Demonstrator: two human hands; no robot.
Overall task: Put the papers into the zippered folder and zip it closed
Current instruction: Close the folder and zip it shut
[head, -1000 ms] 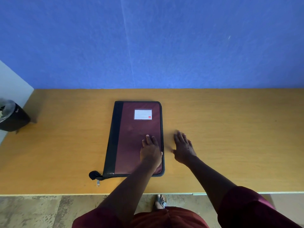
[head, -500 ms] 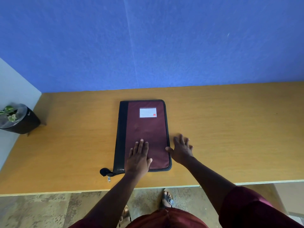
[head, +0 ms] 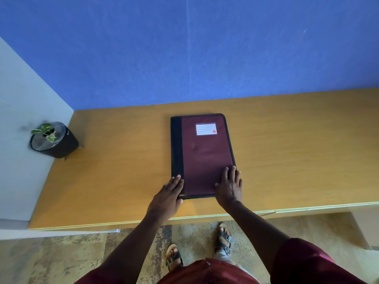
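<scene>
A maroon zippered folder [head: 205, 154] with a black spine strip and a white label lies flat and closed on the wooden table [head: 123, 171]. My left hand [head: 168, 195] rests with straight fingers on its near left corner, covering the zip pull. My right hand [head: 229, 186] lies flat on the near right corner, fingers straight. No loose papers are in view.
A small plant in a black pot [head: 53, 140] stands at the table's far left corner beside a pale wall. A blue wall runs behind the table. The table's front edge [head: 205, 217] is close to me, with my sandalled feet below.
My left hand slid from the folder's middle to its near left corner. My right hand came off the table onto the near right corner. The camera view has shifted right.
</scene>
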